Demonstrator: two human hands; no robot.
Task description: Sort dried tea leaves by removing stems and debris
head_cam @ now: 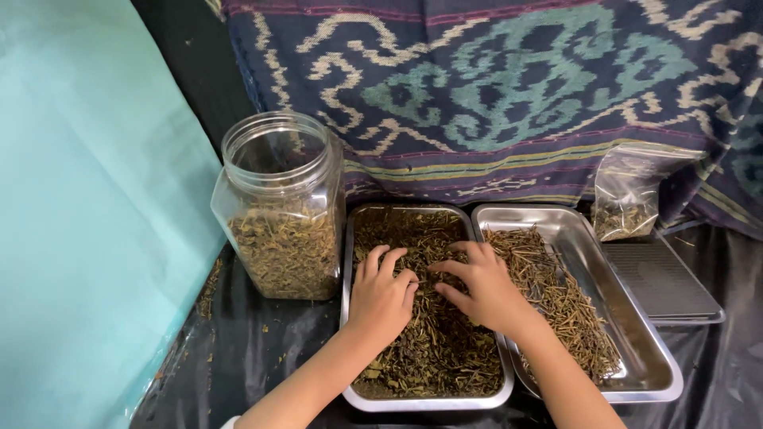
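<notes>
At centre frame, our left hand (381, 295) and right hand (479, 287) rest open, fingers spread, on the dried leaves (435, 342) filling the left steel tray (429, 400). We grip nothing. A clear jar (280, 202) stands just left.

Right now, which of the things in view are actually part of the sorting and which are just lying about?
In use:
- left hand and right hand, fingers spread in the dried leaves
- left steel tray of dried leaves
- right steel tray holding thin stems

Lying about:
- open clear jar, partly filled
- clear plastic bag
- dark flat scale
- patterned cloth
</notes>
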